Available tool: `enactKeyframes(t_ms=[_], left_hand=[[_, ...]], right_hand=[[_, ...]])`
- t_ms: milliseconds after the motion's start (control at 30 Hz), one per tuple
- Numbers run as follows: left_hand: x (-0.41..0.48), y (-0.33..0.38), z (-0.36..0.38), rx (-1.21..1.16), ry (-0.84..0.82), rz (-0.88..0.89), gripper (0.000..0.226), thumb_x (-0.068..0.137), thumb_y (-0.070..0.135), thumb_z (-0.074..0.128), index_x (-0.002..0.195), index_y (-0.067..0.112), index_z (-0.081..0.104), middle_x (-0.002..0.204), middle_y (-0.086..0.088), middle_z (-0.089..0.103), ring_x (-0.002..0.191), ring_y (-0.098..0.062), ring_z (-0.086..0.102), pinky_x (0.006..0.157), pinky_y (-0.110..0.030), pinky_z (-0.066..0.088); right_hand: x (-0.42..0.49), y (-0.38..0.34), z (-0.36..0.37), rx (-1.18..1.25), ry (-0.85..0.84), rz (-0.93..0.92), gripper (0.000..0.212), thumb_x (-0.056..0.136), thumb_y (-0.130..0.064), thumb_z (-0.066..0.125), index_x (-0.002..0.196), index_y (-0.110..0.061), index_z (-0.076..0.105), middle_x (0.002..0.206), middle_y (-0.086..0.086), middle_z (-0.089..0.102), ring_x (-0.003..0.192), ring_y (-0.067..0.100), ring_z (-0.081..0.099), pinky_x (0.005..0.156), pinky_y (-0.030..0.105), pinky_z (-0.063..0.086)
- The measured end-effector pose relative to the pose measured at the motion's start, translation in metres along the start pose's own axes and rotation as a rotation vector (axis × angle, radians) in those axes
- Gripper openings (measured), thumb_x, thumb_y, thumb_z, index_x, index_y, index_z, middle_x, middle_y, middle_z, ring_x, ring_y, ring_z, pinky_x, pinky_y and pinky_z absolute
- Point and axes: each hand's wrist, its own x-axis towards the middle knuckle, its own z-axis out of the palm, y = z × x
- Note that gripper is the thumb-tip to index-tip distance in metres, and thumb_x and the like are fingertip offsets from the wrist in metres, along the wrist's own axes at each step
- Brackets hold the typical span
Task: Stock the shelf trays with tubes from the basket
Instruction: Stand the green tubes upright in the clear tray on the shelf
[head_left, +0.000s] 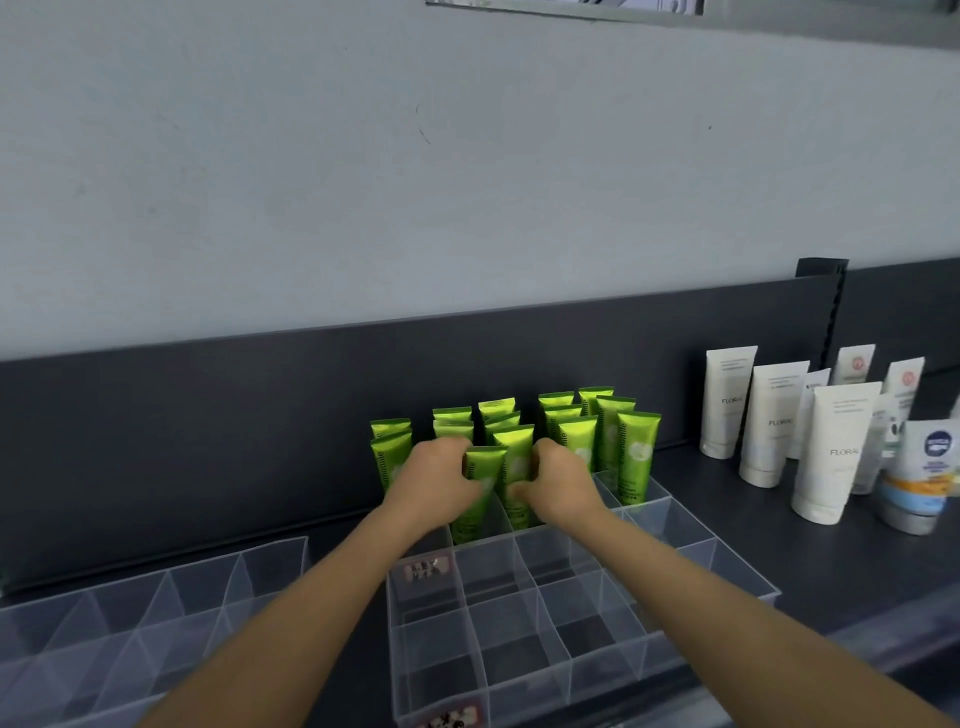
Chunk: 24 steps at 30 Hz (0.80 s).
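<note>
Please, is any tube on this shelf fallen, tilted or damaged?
Nothing stands out. The green tubes stand upright in the clear tray, where the left hand and the right hand each grip one; the white tubes stand upright beside it.

Fourteen green tubes (635, 452) (roughly, some overlapping), three white Floral tubes (831, 452), two clear trays (589, 636), two hands (441, 480).

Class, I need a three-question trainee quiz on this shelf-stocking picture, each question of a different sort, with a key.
1. True or false: the white tubes stand inside the clear tray.
2. The tubes gripped by the left hand and the right hand are: A red, B green, C blue.
3. Fill in: the clear tray's front compartments hold ___ tubes.
Key: 1 false; 2 B; 3 no.
</note>
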Motion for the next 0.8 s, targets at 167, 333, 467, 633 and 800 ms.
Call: enactKeyframes(t_ms=[167,333,467,633,800], left_hand=[[0.006,-0.008,-0.01,0.013,0.037,-0.058,0.04,0.081,0.005,0.065,0.119,0.011,0.058,0.092,-0.003,0.058,0.07,-0.017,0.059,0.058,-0.03,0.049],[0.006,-0.011,-0.01,0.001,0.067,-0.105,0.047,0.085,0.003,0.064,0.129,0.01,0.051,0.093,-0.004,0.057,0.074,-0.018,0.061,0.066,-0.034,0.054],[0.003,-0.007,-0.012,0.124,0.126,-0.051,0.041,0.082,0.001,0.064,0.12,0.01,0.054,0.095,-0.007,0.06,0.073,-0.019,0.06,0.064,-0.037,0.056],[-0.006,0.01,-0.014,0.34,0.229,0.055,0.028,0.081,0.007,0.064,0.106,0.01,0.054,0.097,-0.006,0.056,0.083,-0.023,0.058,0.063,-0.038,0.053],[-0.017,0.045,0.001,0.59,0.443,0.338,0.026,0.066,0.004,0.076,0.089,0.006,0.063,0.079,-0.009,0.061,0.071,-0.029,0.058,0.048,-0.035,0.05]], right_hand=[[0.0,-0.004,-0.008,0.006,0.04,-0.036,0.025,0.082,-0.017,0.07,0.097,-0.006,0.053,0.093,0.009,0.062,0.083,0.022,0.058,0.07,0.034,0.049],[-0.009,-0.002,-0.012,0.025,0.038,-0.031,0.044,0.085,-0.014,0.067,0.123,-0.005,0.049,0.105,0.01,0.063,0.09,0.02,0.059,0.077,0.031,0.051],[-0.018,0.0,-0.02,0.029,0.046,-0.052,0.055,0.085,-0.013,0.067,0.134,-0.006,0.043,0.111,0.009,0.062,0.089,0.015,0.054,0.076,0.025,0.047],[-0.033,0.003,-0.031,0.048,0.037,-0.058,0.063,0.084,-0.015,0.069,0.139,-0.008,0.04,0.115,0.013,0.063,0.1,0.022,0.06,0.082,0.028,0.05],[-0.063,0.022,-0.062,0.108,0.114,-0.071,0.049,0.083,-0.016,0.068,0.129,-0.011,0.051,0.112,0.006,0.064,0.103,0.017,0.06,0.087,0.023,0.047]])
